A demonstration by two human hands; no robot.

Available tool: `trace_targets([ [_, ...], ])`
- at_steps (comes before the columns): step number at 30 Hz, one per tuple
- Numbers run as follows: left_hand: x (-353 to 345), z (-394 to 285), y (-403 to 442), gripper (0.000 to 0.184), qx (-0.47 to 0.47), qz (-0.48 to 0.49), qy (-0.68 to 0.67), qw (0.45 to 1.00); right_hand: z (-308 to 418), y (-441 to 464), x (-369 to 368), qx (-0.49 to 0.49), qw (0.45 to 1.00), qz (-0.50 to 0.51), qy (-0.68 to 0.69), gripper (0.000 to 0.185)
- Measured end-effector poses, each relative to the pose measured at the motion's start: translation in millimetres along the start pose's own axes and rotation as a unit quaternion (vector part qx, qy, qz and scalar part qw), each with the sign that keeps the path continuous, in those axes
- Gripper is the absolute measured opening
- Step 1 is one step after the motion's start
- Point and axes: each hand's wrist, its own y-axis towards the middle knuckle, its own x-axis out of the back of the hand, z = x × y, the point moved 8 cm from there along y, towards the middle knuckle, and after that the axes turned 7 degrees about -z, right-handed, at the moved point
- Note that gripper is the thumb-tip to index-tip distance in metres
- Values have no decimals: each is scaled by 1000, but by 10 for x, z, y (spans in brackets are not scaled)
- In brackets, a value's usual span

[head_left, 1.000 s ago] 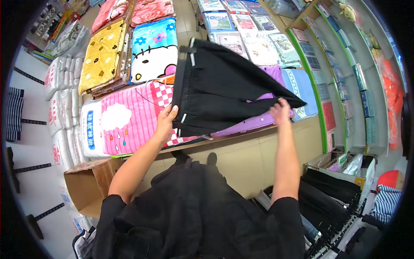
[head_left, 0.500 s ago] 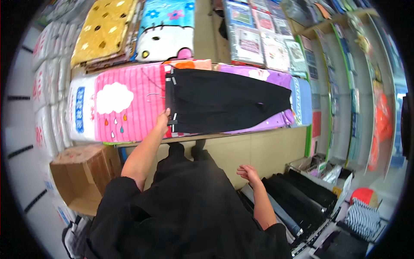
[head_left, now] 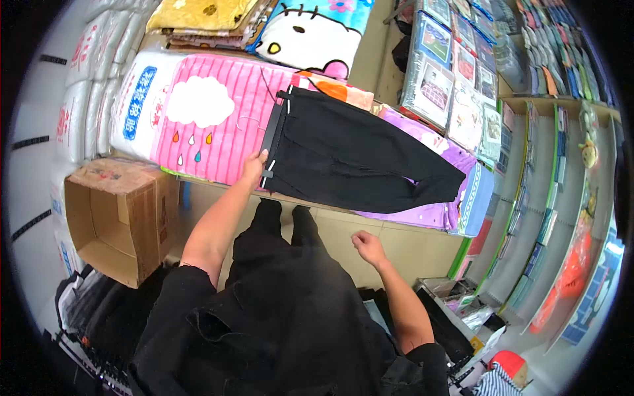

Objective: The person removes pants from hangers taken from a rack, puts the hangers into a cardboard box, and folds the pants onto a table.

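Observation:
A pair of black trousers (head_left: 356,152) lies spread over folded bedding, its waistband to the left and its legs toward the right. Clips of a trouser hanger (head_left: 267,173) grip the waistband; the thin hook rests on the pink striped blanket (head_left: 218,142). My left hand (head_left: 254,166) is closed on the waistband edge beside the lower clip, where the exact fingertip contact is partly hidden. Apart from the trousers, my right hand (head_left: 368,248) hovers over the floor in front of the bedding, its fingers curled in with nothing visible in them.
An open cardboard box (head_left: 122,218) stands at the left, below packed white bags (head_left: 82,112). Folded blankets (head_left: 317,39) and packaged bedding (head_left: 432,86) lie behind. Shelves (head_left: 548,198) line the right side. Dark clothes (head_left: 122,323) hang at the lower left.
The view has turned, so the trousers now slant down to the right. My right hand's fingers, spread before, have curled in. My left hand keeps its hold at the waistband.

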Motion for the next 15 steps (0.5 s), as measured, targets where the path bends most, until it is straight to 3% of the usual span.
trace_targets([
  [3,71,11,71,25,28,-41,-43,998,862,309,168,138,988,6,-73,25],
  [5,166,-52,70,31,-43,-68,23,996,1183,553,191,196,977,-7,-81,25],
  [7,235,-45,73,33,-144,-102,131,976,1501,765,235,170,984,-15,-59,26],
  [9,164,-246,-268,38,-179,-108,268,941,1691,1014,158,152,988,-19,-33,28],
  [11,59,-333,-545,33,-246,-123,288,917,1796,1360,44,144,989,-24,-6,32],
  [14,-56,-502,-952,27,-356,-120,214,902,2198,1785,77,137,988,-64,26,46],
  [15,-85,-501,-997,27,-374,-106,224,894,2382,1873,125,97,991,-71,64,50],
])
